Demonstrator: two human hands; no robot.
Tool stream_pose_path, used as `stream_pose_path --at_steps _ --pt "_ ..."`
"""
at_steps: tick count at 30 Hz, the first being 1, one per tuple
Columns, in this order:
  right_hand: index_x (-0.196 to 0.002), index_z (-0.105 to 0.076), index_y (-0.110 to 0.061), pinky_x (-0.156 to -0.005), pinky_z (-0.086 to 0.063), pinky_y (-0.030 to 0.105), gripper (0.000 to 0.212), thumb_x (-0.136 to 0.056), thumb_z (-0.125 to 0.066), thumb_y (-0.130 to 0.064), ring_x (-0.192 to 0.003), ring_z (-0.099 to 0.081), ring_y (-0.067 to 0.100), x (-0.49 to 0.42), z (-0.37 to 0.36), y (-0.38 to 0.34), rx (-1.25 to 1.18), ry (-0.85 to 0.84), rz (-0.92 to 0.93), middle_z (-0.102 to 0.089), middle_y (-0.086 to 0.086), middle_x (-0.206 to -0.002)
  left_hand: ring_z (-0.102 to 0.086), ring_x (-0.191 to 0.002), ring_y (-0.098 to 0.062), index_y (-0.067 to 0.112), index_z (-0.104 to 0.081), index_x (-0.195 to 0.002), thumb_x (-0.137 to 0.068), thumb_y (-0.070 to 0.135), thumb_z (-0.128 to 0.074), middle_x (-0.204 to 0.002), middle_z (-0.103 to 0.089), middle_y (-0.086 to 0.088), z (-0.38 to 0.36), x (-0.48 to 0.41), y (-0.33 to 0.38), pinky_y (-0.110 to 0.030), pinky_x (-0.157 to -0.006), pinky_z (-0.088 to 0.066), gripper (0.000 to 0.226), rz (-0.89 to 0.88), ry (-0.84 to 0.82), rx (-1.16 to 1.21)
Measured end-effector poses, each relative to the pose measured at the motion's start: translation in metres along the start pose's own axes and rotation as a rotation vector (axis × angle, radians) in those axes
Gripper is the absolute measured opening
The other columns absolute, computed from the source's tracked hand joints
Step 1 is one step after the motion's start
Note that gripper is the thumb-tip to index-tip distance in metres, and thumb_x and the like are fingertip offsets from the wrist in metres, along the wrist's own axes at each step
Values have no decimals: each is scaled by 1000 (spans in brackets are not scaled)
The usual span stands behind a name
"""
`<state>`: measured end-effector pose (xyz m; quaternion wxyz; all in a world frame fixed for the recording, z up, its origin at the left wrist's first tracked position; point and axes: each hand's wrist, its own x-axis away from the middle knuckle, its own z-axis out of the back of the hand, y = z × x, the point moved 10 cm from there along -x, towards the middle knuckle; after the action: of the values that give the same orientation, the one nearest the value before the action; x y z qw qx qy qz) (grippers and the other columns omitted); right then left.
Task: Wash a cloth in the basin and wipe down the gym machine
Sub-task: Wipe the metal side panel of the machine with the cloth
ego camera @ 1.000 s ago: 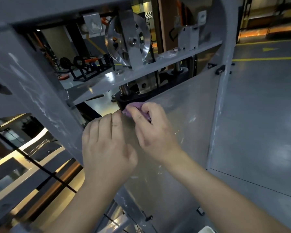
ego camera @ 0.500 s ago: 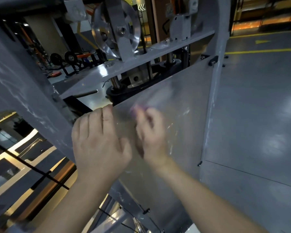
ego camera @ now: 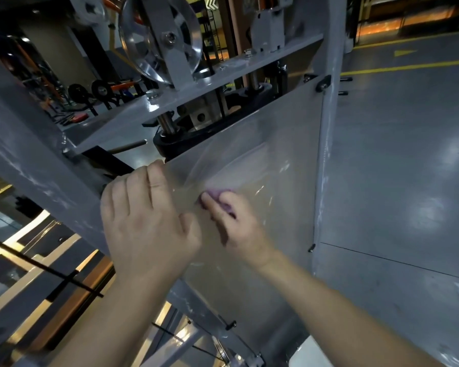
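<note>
A grey gym machine stands in front of me, with a clear plastic shield panel (ego camera: 284, 144) fixed between its grey uprights (ego camera: 329, 128). My right hand (ego camera: 236, 229) holds a small purple cloth (ego camera: 217, 195) pressed against the panel's middle; the hand is blurred by motion. My left hand (ego camera: 143, 221) lies flat on the panel's left edge, fingers straight and pointing up. The cloth shows only past my right fingertips. Wet streaks run across the panel above the cloth.
Above the panel sit a silver pulley wheel (ego camera: 159, 41), a grey crossbar (ego camera: 196, 94) and the black weight stack top (ego camera: 170, 144). Grey floor with yellow lines (ego camera: 408, 66) lies to the right. Dumbbells and racks (ego camera: 90, 94) stand at the far left.
My right hand has slid the purple cloth down from the panel's top edge toward its middle. My left hand has stayed on the panel's left edge.
</note>
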<state>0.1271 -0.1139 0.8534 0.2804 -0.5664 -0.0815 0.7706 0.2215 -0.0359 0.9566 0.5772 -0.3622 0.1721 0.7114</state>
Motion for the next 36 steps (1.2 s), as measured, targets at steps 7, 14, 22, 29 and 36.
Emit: stream_pose_path --at_steps 7,14,22,29,36 --pt "-147 -55 -7 -85 -45 16 50 -98 -47 -3 -89 -56 -11 -15 77 153 -115 641 -746 -47 -2 -104 -47 -118 -46 -8 -47 -139 -72 24 -49 -126 -54 -27 2 1 1 -55 -113 -29 75 18 27 -20" --pt "-150 -47 -1 -86 -48 17 51 -100 -52 7 -88 -57 3 33 18 90 -289 242 -415 -47 7 -105 -47 -118 -47 -8 -47 -140 -70 22 -53 -126 -53 -28 1 1 3 -55 -111 -30 76 21 43 -47" --pt "-150 -52 -16 -93 -52 27 48 -102 -47 -12 -95 -59 12 44 12 111 -271 478 -800 -47 -1 -117 -46 -118 -46 -6 -45 -139 -72 23 -51 -125 -52 -28 1 2 3 -55 -111 -30 74 16 35 -67" --pt "-140 -60 -2 -81 -49 30 45 -97 -48 5 -78 -57 -7 31 41 167 -153 482 -822 -50 -4 -96 -50 -115 -48 -7 -47 -137 -72 23 -50 -123 -53 -28 1 1 5 -57 -108 -34 72 1 56 -75" --pt "-147 -54 -11 -86 -51 27 42 -105 -53 -12 -92 -57 18 54 -19 47 -340 370 -571 -52 3 -109 -49 -114 -48 -8 -48 -137 -70 23 -52 -122 -53 -30 1 2 3 -57 -105 -34 74 0 83 -69"
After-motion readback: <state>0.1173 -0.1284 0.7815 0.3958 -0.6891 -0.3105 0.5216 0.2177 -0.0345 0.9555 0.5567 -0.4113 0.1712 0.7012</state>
